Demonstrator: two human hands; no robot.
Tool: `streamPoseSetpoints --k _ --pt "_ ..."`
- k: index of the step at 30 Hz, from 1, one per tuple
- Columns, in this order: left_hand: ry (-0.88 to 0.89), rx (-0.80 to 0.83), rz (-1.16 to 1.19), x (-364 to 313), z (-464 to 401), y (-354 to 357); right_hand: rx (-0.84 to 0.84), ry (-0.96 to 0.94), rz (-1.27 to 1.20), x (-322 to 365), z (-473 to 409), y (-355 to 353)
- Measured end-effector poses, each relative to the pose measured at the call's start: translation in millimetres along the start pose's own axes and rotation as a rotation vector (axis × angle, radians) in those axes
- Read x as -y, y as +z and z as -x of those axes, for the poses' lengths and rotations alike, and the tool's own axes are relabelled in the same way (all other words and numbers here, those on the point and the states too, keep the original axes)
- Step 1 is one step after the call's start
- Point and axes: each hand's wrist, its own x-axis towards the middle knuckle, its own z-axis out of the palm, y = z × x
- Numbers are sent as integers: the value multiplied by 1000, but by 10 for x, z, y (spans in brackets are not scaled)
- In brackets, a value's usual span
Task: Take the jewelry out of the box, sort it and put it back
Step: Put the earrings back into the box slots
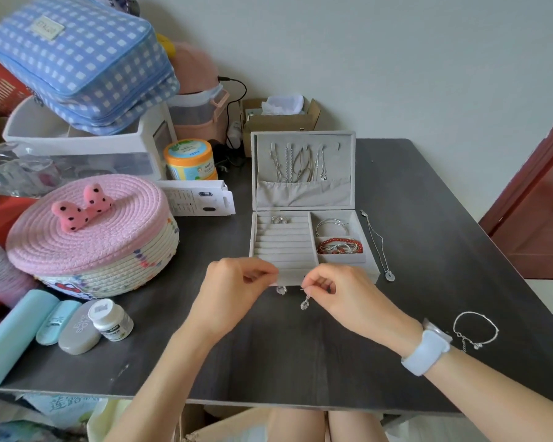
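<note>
Both pinched shut just in front of the open jewelry box [313,247]: left hand [237,291] and right hand [342,291] nipping the ends of a fine chain [304,303], its small charm dangling below the right fingertips, barely clear of the bench [428,193]. Best kept taut and low, charm steadied, no twisting, then laid out straight beside the necklace [379,247] and bracelet [474,328] already out. Rings, bangles and red beads left inside for later.
</note>
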Motion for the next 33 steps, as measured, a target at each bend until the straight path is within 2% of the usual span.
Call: streamPoseSetpoints --k 5,12,21,28,33 --pt "-158 57 -65 66 -458 29 -47 38 15 -60 -387 43" --pt "-217 135 -206 134 -910 234 -64 68 132 -145 -882 90" --pt "-163 156 -261 178 -1125 276 -13 38 270 -183 -1133 55" --pt "-129 214 -423 165 -1193 286 56 45 316 -154 -1200 71" --pt "-144 262 -420 165 -1226 322 11 66 287 -161 -1191 106"
